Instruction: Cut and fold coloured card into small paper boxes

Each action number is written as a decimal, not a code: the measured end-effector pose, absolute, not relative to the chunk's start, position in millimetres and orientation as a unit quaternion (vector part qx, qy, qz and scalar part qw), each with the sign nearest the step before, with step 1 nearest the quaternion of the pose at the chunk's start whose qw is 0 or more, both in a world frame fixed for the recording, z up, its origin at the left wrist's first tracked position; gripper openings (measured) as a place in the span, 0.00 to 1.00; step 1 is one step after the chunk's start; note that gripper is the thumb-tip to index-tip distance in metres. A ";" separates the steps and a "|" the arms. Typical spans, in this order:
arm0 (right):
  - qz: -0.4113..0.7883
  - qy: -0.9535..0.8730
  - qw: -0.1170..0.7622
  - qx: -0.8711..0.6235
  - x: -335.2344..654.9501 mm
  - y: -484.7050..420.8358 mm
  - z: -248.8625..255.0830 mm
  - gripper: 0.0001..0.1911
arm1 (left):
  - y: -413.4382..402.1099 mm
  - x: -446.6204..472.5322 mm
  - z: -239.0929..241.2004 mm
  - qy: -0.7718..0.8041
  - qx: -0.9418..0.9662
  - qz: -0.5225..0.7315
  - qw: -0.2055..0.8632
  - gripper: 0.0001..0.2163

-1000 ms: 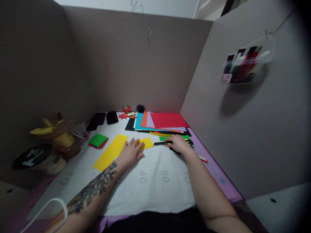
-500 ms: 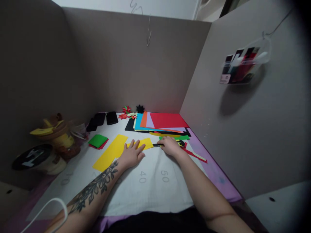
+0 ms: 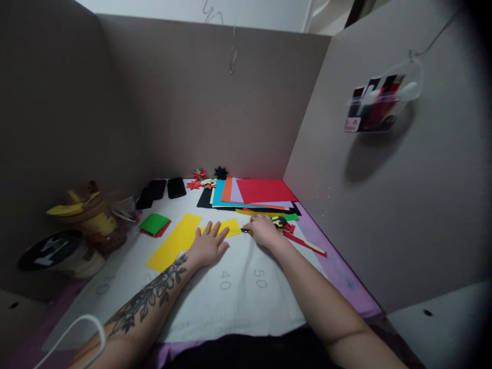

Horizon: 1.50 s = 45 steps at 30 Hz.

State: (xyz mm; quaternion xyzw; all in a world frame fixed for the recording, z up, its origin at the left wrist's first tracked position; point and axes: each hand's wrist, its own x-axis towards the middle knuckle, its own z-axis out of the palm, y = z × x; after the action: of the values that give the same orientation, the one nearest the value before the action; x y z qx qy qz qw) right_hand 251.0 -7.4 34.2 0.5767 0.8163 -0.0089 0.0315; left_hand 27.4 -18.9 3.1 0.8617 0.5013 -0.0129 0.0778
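Note:
My left hand (image 3: 209, 247) lies flat with spread fingers on a small yellow paper piece (image 3: 233, 227). A longer yellow paper strip (image 3: 172, 245) slants just left of it and partly meets it. Closed around a black-and-yellow utility knife (image 3: 280, 222) is my right hand (image 3: 262, 231). The knife's dark front end shows by the right edge of the small yellow piece; whether the blade touches the paper cannot be made out. My fingers hide the knife's middle.
Coloured paper sheets (image 3: 265, 190) are stacked at the back, near folded paper stars (image 3: 199, 174). Green and red paper squares (image 3: 154, 224) lie left. Red strips (image 3: 305, 243) lie right. Jars (image 3: 98, 225) line the left wall; a clear holder (image 3: 374, 105) hangs right.
My right hand has shifted slightly left with the utility knife, closer to the small yellow piece. My left hand stays in place on the paper.

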 end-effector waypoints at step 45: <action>-0.020 0.831 0.046 0.554 256.4 -27.0 38.7 0.18 | -19.0 28.7 0.4 0.506 0.859 -0.006 0.076 0.28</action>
State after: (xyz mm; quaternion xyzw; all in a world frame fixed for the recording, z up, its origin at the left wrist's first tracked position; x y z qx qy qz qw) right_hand 256.4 -27.0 38.7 0.5536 0.8312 -0.0199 0.0461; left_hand 28.7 -19.0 0.4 0.8593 0.5058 -0.0062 0.0755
